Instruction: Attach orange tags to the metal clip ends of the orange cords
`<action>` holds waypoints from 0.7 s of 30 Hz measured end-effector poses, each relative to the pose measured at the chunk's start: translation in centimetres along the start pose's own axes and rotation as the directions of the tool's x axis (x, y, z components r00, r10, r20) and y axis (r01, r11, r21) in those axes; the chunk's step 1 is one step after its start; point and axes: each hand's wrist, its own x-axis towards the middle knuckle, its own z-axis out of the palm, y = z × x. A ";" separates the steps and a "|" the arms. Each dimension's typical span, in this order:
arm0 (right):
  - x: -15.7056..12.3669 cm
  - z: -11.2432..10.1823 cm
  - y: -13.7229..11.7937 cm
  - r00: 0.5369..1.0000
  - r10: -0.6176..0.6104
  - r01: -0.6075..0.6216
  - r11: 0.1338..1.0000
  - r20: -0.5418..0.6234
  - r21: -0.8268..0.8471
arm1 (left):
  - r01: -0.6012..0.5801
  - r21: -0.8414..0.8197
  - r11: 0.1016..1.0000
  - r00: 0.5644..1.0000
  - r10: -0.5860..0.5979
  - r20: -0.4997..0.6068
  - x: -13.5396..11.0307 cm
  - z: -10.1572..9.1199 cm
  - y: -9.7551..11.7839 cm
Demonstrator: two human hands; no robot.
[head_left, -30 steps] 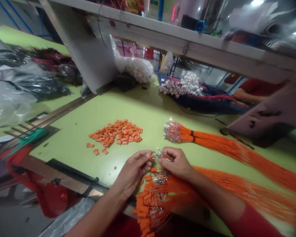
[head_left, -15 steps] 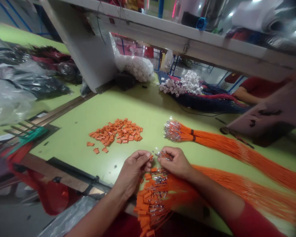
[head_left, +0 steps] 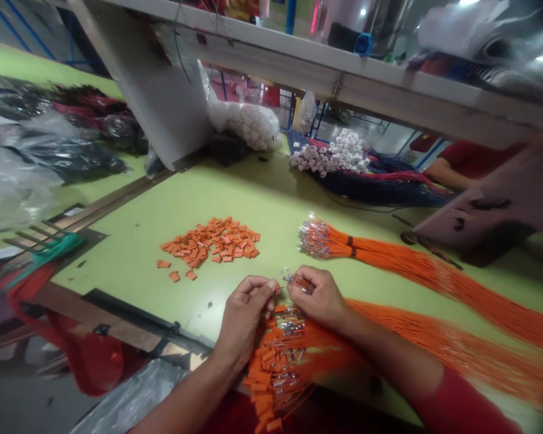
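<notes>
My left hand pinches a small orange connector housing between thumb and forefinger; most of it is hidden by the fingertips. Just to its right, my right hand is closed round a bunch of orange wires with shiny metal terminals poking out toward the left fingertips. One terminal is at or very near the housing; whether it is inside, I cannot tell. Below both hands lie many orange wires with housings on their ends. A pile of loose orange housings is spread beyond my left hand.
A tied bundle of orange wires lies behind my right hand on the green table. Farther back are dark cables with white connectors and a clear bag. A shelf spans above; a co-worker's arm shows at right.
The view has shifted slightly. My hands stay in nearly the same place, with the gap between the left fingertips and the wire terminals a little smaller.
</notes>
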 end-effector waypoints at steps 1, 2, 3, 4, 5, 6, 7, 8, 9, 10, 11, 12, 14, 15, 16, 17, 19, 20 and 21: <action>0.0 0.0 0.0 1.000 -0.009 0.009 1.000 0.007 0.000 | -0.006 0.009 1.000 1.000 0.006 -0.011 0.0 0.0 0.0; 0.0 -0.1 0.0 1.000 -0.016 0.016 1.000 0.013 0.000 | -0.007 0.015 1.000 1.000 0.007 -0.014 -0.1 -0.1 -0.1; 0.0 -0.1 0.1 1.000 -0.019 0.019 1.000 0.017 0.004 | 0.001 0.014 1.000 1.000 -0.001 -0.008 -0.1 -0.1 -0.1; 0.0 -0.1 0.1 1.000 -0.016 0.016 1.000 0.018 0.010 | 0.018 0.006 1.000 1.000 -0.018 0.006 -0.1 -0.2 0.0; 0.0 -0.1 0.1 1.000 -0.008 0.008 1.000 0.016 0.018 | 0.037 -0.007 0.999 0.999 -0.037 0.026 -0.1 -0.2 0.0; 0.0 -0.2 0.2 1.000 0.001 -0.002 1.000 0.016 0.025 | 0.057 -0.023 0.998 0.997 -0.056 0.045 0.0 -0.3 0.0; 0.0 -0.2 0.1 1.000 0.009 -0.010 1.000 0.014 0.029 | 0.075 -0.039 0.996 0.995 -0.073 0.062 0.0 -0.3 0.1; 0.1 -0.2 0.1 1.000 0.015 -0.015 0.999 0.012 0.031 | 0.089 -0.054 0.995 0.994 -0.085 0.074 0.0 -0.3 0.2; 0.1 -0.2 0.1 1.000 0.016 -0.017 0.999 0.010 0.029 | 0.095 -0.066 0.993 0.993 -0.090 0.079 0.0 -0.3 0.2; 0.1 -0.1 0.0 1.000 0.014 -0.014 1.000 0.004 0.024 | 0.098 -0.074 0.992 0.992 -0.092 0.084 0.1 -0.3 0.3; 0.1 -0.1 0.0 1.000 0.010 -0.010 1.000 -0.002 0.020 | 0.100 -0.080 0.992 0.992 -0.093 0.088 0.1 -0.3 0.3; 0.1 -0.1 0.0 1.000 0.006 -0.006 1.000 -0.009 0.015 | 0.099 -0.084 0.992 0.992 -0.091 0.089 0.1 -0.3 0.3; 0.1 0.0 0.0 1.000 0.001 -0.001 1.000 -0.027 0.007 | 0.090 -0.089 0.992 0.993 -0.082 0.086 0.1 -0.2 0.1; 0.1 0.1 0.0 0.999 0.004 -0.003 1.000 -0.032 0.004 | 0.084 -0.087 0.993 0.994 -0.077 0.081 0.1 -0.2 0.0; 0.0 0.1 0.0 1.000 0.009 -0.009 1.000 -0.025 0.006 | 0.078 -0.081 0.994 0.995 -0.072 0.072 0.1 -0.1 -0.2; 0.0 0.2 0.0 1.000 0.015 -0.015 1.000 -0.010 0.012 | 0.071 -0.073 0.995 0.996 -0.067 0.061 0.1 -0.1 -0.3; -0.1 0.1 -0.1 0.999 0.030 -0.031 0.999 0.031 0.039 | 0.062 -0.047 0.997 0.997 -0.060 0.044 0.1 0.0 -0.4; 0.0 0.0 -0.1 0.998 0.043 -0.046 0.997 0.051 0.061 | 0.060 -0.037 0.997 0.998 -0.059 0.037 0.1 0.1 -0.5; 0.0 -0.2 -0.2 0.995 0.062 -0.069 0.993 0.074 0.092 | 0.062 -0.032 0.998 0.998 -0.060 0.036 0.1 0.1 -0.4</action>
